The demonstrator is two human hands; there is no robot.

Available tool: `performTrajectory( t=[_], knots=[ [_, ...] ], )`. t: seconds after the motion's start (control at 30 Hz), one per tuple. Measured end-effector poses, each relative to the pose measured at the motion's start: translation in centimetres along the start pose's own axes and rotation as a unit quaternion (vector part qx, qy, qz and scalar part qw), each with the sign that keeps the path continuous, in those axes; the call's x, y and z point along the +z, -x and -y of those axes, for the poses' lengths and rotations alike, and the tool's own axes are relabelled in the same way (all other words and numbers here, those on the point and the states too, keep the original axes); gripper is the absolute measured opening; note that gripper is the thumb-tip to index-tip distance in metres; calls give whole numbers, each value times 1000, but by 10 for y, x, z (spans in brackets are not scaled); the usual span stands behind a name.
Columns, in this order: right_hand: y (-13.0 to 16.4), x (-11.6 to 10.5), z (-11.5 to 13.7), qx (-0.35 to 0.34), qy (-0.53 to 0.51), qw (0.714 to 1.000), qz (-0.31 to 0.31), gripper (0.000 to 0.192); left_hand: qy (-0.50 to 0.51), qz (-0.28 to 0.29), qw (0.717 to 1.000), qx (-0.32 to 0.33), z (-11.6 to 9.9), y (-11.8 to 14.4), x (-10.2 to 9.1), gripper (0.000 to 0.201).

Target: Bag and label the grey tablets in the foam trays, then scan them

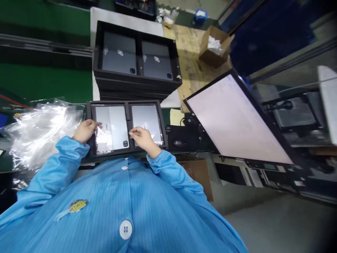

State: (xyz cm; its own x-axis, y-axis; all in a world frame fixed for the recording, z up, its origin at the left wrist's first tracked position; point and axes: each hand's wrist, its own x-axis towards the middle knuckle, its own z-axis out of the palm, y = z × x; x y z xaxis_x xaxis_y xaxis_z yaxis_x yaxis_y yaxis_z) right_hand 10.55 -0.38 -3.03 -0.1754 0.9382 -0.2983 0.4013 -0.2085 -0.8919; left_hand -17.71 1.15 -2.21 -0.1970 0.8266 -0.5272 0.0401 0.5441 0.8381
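Observation:
A black two-compartment tray (128,111) lies in front of me with a silver tablet (119,123) in its left compartment, camera corner at lower right. Clear plastic, seemingly a bag (104,138), covers the left part of this tablet. At its left edge, my left hand (84,130) pinches the plastic bag between thumb and fingers. My right hand (144,138) is closed in a pinch over the divider, beside the tablet's right edge; what its fingertips hold, if anything, is too small to tell. Behind that hand, a second tablet (144,114) lies under shiny film in the right compartment.
Loose clear plastic bags (44,130) are heaped on the left. Beyond the tray, stacked black trays (137,80) hold two dark tablets on top. To the right stand a tilted monitor (237,119), a mouse (178,143) and a cardboard box (214,47) with white scraps.

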Motion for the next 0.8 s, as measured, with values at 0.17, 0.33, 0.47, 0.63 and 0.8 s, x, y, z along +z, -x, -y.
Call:
performTrajectory(
  t=[0.17,0.33,0.47,0.63,0.8],
  knots=[
    [-48,75,16,61,3,997,44,9,147,-9,989,-16,8,10,-4,12],
    [-72,100,21,127,45,990,43,26,226,-19,973,-35,20,7,-9,23],
    [-75,102,24,163,26,986,29,27,282,-4,958,-52,22,7,-16,22],
    [-74,100,33,182,-9,983,23,22,344,18,933,-102,21,12,-32,9],
    [-75,98,42,200,-38,979,15,24,388,6,920,-53,10,14,-70,20]
  ],
)
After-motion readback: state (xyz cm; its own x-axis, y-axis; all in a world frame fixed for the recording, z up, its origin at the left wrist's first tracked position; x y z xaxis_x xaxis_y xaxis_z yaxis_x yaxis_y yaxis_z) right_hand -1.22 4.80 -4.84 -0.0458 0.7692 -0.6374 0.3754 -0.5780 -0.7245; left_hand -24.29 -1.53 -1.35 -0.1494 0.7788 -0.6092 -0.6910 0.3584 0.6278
